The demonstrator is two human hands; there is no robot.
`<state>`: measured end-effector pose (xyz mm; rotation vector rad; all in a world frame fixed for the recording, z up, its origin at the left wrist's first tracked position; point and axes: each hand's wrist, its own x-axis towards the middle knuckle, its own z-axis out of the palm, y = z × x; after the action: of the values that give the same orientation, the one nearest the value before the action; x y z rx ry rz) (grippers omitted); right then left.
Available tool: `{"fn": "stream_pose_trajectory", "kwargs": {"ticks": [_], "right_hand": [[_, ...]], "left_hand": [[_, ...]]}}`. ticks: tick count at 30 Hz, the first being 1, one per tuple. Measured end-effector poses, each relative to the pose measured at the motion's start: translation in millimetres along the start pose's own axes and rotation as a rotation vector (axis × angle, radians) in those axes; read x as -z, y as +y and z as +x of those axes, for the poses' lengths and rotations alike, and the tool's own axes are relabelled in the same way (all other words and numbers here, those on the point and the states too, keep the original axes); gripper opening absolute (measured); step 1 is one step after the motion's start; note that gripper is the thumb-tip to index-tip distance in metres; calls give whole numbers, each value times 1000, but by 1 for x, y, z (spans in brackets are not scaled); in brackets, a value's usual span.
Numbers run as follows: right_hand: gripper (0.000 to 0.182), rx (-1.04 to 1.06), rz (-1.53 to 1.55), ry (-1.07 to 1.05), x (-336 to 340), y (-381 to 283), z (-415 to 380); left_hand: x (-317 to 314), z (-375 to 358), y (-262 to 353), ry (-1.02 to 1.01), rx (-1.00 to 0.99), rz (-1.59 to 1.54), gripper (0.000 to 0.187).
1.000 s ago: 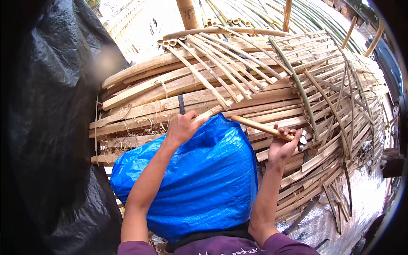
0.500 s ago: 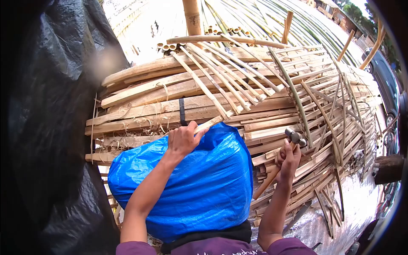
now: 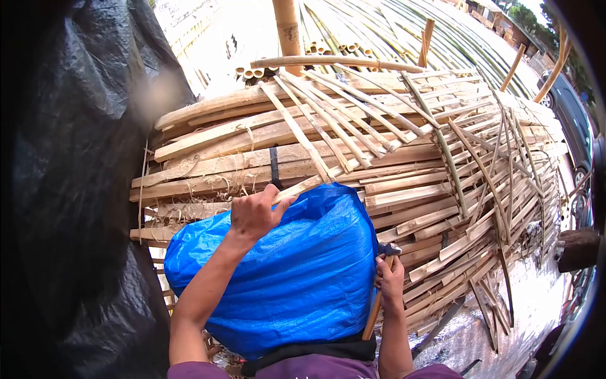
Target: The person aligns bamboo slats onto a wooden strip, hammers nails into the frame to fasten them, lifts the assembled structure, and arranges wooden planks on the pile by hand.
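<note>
My left hand (image 3: 254, 213) is closed around the near end of a bamboo strip (image 3: 303, 186), just above the blue tarp (image 3: 297, 271) that covers my lap. Thin bamboo slats (image 3: 307, 132) fan away from that strip, their near ends lying along it. At the tarp's right edge, my right hand (image 3: 391, 282) grips a hammer (image 3: 374, 312) by its wooden handle, close under the metal head. The head points up and the handle slants down toward my waist.
Split bamboo lengths (image 3: 208, 175) with curled shavings lie stacked ahead, bound by a black strap (image 3: 274, 165). Lattice-like slats (image 3: 486, 170) pile up on the right. A black plastic sheet (image 3: 76, 189) hangs at left. Behind stand a bamboo post (image 3: 287, 31) and a parked car (image 3: 566, 120).
My right hand has brought the hammer down and left, from over the bamboo pile to the tarp's edge. My left hand has shifted slightly left along with the strip's end.
</note>
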<state>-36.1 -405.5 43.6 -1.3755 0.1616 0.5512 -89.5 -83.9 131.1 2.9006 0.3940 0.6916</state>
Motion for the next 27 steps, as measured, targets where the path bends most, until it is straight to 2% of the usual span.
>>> {"fn": "stream_pose_trajectory", "kwargs": {"ticks": [4, 8, 11, 15, 20, 22, 24, 27], "right_hand": [[11, 10, -30, -11, 1, 7, -1], [11, 40, -28, -19, -1, 5, 0], [11, 92, -79, -40, -2, 9, 0], [12, 103, -102, -38, 0, 9, 0], [12, 103, -85, -28, -4, 8, -1], [13, 101, -77, -42, -1, 10, 1], [14, 97, -68, -52, 0, 11, 3], [14, 106, -86, -46, 1, 12, 2]], "left_hand": [[22, 4, -4, 70, 6, -10, 40], [46, 20, -11, 108, 92, -103, 44], [77, 37, -8, 70, 268, -264, 44], [107, 56, -15, 105, 347, -395, 47], [131, 77, -28, 220, 269, -521, 42], [141, 84, -31, 269, 176, -618, 42], [149, 90, -23, 326, 177, -658, 41], [159, 97, -16, 354, 207, -902, 37]]}}
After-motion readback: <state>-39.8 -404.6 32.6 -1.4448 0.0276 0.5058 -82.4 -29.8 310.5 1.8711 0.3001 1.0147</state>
